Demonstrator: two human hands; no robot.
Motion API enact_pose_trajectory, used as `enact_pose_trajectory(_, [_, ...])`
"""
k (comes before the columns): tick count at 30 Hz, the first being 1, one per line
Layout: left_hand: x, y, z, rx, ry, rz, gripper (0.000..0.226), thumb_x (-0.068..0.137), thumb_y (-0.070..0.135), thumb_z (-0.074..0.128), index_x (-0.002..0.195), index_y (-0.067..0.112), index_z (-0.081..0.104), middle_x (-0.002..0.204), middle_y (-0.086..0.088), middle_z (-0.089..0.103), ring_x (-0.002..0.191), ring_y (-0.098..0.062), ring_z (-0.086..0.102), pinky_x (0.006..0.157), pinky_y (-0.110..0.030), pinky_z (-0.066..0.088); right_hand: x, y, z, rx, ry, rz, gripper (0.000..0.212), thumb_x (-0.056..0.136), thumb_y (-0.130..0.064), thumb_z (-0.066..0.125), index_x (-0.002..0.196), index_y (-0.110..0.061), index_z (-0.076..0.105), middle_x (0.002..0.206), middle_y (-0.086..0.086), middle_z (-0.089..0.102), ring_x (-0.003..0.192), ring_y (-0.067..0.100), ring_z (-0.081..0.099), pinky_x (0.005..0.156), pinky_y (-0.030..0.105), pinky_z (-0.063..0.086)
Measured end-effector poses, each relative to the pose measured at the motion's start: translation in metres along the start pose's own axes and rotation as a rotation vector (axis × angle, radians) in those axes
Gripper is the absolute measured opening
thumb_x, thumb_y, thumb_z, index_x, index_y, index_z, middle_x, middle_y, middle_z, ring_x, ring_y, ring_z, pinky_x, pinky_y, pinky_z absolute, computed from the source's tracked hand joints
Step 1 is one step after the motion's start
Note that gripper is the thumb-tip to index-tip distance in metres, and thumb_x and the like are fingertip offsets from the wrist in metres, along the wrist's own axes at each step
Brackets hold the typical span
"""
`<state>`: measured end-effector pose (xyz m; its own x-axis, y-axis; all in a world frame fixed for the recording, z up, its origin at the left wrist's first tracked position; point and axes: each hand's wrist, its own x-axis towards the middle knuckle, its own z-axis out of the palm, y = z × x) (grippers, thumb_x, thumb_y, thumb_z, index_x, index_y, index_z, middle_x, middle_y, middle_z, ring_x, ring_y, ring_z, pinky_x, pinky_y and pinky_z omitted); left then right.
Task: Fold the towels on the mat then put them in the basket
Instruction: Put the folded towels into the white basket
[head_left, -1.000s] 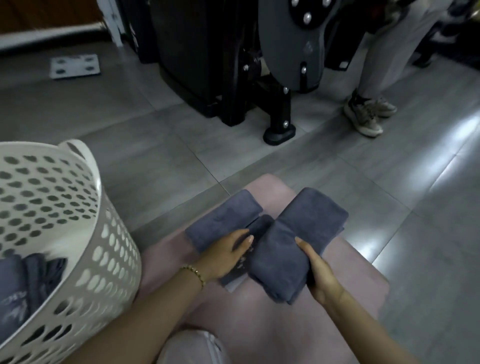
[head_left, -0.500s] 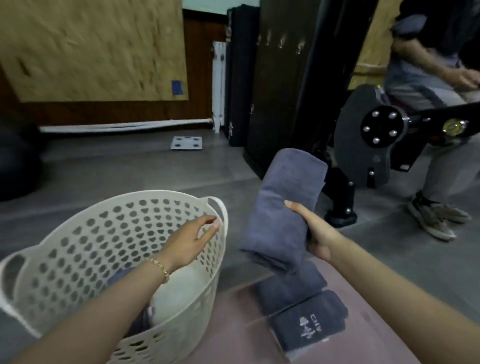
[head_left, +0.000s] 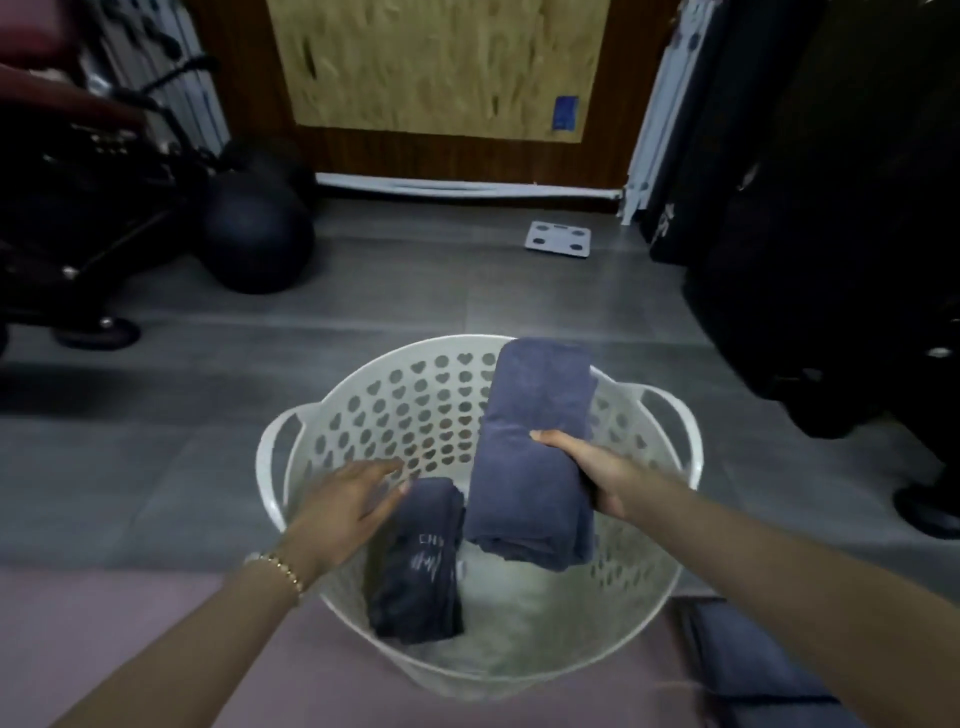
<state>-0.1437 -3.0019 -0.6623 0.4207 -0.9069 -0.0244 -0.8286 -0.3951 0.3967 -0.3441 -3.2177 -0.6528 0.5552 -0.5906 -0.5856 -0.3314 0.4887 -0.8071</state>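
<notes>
Gripped in your right hand (head_left: 597, 475), a folded blue towel (head_left: 535, 457) hangs over the white basket (head_left: 644, 613); your left hand (head_left: 345, 506), fingers relaxed and spread, hovers beside a darker folded towel (head_left: 418, 566) inside.

Matt perforated plastic basket (head_left: 670, 561), soft cloth towel (head_left: 530, 457) — smooth grey floor tiles (head_left: 467, 301)

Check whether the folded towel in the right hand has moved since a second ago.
Yes. The towel, gripped by the right hand, went from the mat to over the basket opening.
</notes>
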Motion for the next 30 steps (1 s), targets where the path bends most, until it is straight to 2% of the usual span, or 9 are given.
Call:
enact_pose_trajectory(3, [0.002,-0.009,0.001,-0.066,0.070,-0.026,0.103,0.068,0.087,-0.005,0.133,0.028,0.050,0.135,0.005,0.054,0.124,-0.012,0.047,0.101,-0.021,0.030,0.050,0.031,0.018,-0.105,0.003,0.124,0.051,0.069,-0.040,0.080,0.110,-0.012,0.065,0.114,0.006,0.068,0.102,0.021,0.062,0.093,0.036,0.048])
enact_pose_trajectory(7, [0.004,-0.002,0.007,-0.071,0.120,-0.048,0.075,0.081,0.072,0.014,0.132,0.029,0.050,0.132,0.005,0.057,0.119,-0.013,0.052,0.099,-0.020,0.033,0.098,0.070,0.034,-0.241,-0.036,0.210,0.065,0.067,-0.047,0.080,0.117,-0.011,0.060,0.114,0.006,0.061,0.104,0.028,0.058,0.092,0.044,0.047])
enact_pose_trajectory(9, [0.003,0.001,0.008,-0.044,0.120,-0.017,0.070,0.083,0.066,0.015,0.132,0.030,0.050,0.130,0.007,0.058,0.116,-0.012,0.052,0.090,-0.011,0.026,0.115,0.090,0.039,-0.311,-0.040,0.230,0.089,0.046,-0.059,0.086,0.116,-0.010,0.060,0.116,0.005,0.062,0.107,0.030,0.059,0.094,0.046,0.048])
enact_pose_trajectory(11, [0.002,0.001,0.004,-0.077,0.129,-0.032,0.068,0.084,0.065,0.015,0.132,0.031,0.050,0.128,0.007,0.059,0.116,-0.010,0.051,0.087,-0.009,0.024,0.131,0.116,0.040,-0.273,-0.052,0.251,0.105,0.030,-0.061,0.089,0.118,-0.011,0.061,0.120,0.007,0.063,0.105,0.030,0.062,0.094,0.050,0.049])
enact_pose_trajectory(16, [-0.002,-0.011,0.004,-0.129,0.136,-0.028,0.058,0.090,0.060,0.021,0.131,0.032,0.050,0.126,0.010,0.059,0.113,-0.001,0.042,0.086,-0.005,0.022,0.146,0.156,0.033,-0.142,-0.026,0.332,0.088,0.053,-0.049,0.087,0.127,-0.012,0.055,0.131,0.009,0.057,0.114,0.033,0.057,0.099,0.050,0.046])
enact_pose_trajectory(20, [-0.001,-0.007,0.008,-0.119,0.111,-0.059,0.062,0.088,0.064,0.018,0.134,0.034,0.047,0.129,0.012,0.057,0.116,-0.004,0.047,0.092,-0.010,0.026,0.153,0.183,0.010,-0.075,0.018,0.374,0.096,0.039,-0.053,0.092,0.121,-0.013,0.061,0.124,0.008,0.063,0.111,0.032,0.060,0.100,0.051,0.045])
enact_pose_trajectory(23, [0.003,0.000,0.007,-0.117,0.115,-0.070,0.064,0.088,0.064,0.017,0.134,0.032,0.048,0.125,0.011,0.059,0.114,-0.006,0.050,0.091,-0.013,0.030,0.151,0.199,-0.002,-0.042,0.040,0.382,0.094,0.040,-0.048,0.094,0.119,-0.009,0.061,0.123,0.010,0.063,0.111,0.032,0.061,0.099,0.051,0.046])
enact_pose_trajectory(26, [0.006,0.004,0.009,-0.121,0.101,-0.057,0.064,0.088,0.064,0.017,0.133,0.032,0.049,0.125,0.011,0.060,0.114,-0.006,0.052,0.095,-0.019,0.036,0.152,0.207,-0.007,-0.067,0.046,0.380,0.104,0.036,-0.050,0.094,0.124,-0.006,0.058,0.124,0.012,0.063,0.110,0.033,0.061,0.098,0.050,0.048])
enact_pose_trajectory(30, [0.004,0.001,0.012,-0.127,0.092,-0.070,0.066,0.086,0.068,0.015,0.134,0.035,0.046,0.127,0.012,0.058,0.117,-0.007,0.051,0.099,-0.023,0.038,0.142,0.183,0.004,-0.259,0.056,0.423,0.083,0.069,-0.048,0.079,0.133,-0.006,0.047,0.137,0.011,0.051,0.121,0.033,0.052,0.098,0.044,0.045])
